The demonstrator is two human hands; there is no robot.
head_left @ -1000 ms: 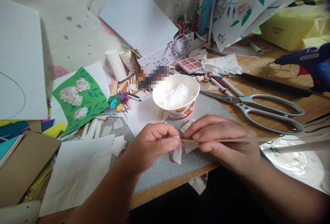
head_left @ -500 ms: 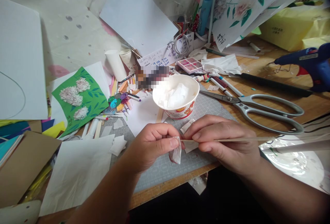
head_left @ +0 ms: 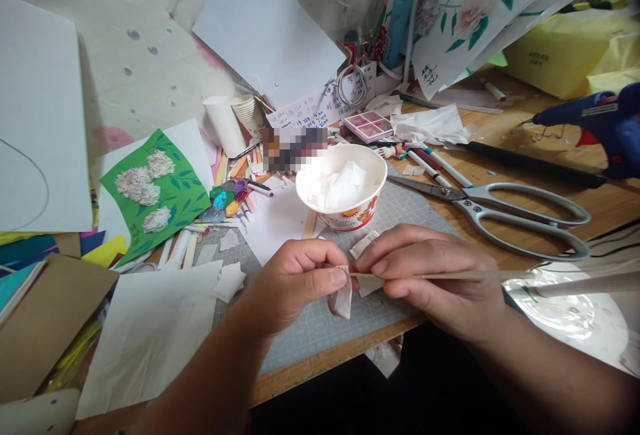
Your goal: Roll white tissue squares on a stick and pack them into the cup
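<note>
My left hand (head_left: pixel 305 281) pinches a small piece of white tissue paper (head_left: pixel 341 301) between thumb and fingers, and the paper's lower end hangs free. Closed around a thin wooden stick (head_left: pixel 450 276) is my right hand (head_left: pixel 430 271); the stick runs sideways, its left tip meeting the tissue at my left thumb. Where tip and paper meet is partly hidden by my fingers. Just beyond both hands stands a paper bowl (head_left: pixel 353 220) with white tissue pieces (head_left: pixel 345 185) in it. More paper scraps (head_left: pixel 365 245) lie on the grey cutting mat (head_left: pixel 310 341) behind and below my fingers.
Large scissors (head_left: pixel 520 208) lie partly open at the right, near a blue glue gun (head_left: pixel 610 121). A green picture with paper flowers (head_left: pixel 155 195) leans at the left. White sheets (head_left: pixel 150 335), markers (head_left: pixel 425 165), paper cups (head_left: pixel 225 128) and a pink palette (head_left: pixel 369 127) crowd the table.
Both hands stay almost in place with the tissue and stick. The right hand's fingers shift very slightly along the stick, whose right end sits a little differently.
</note>
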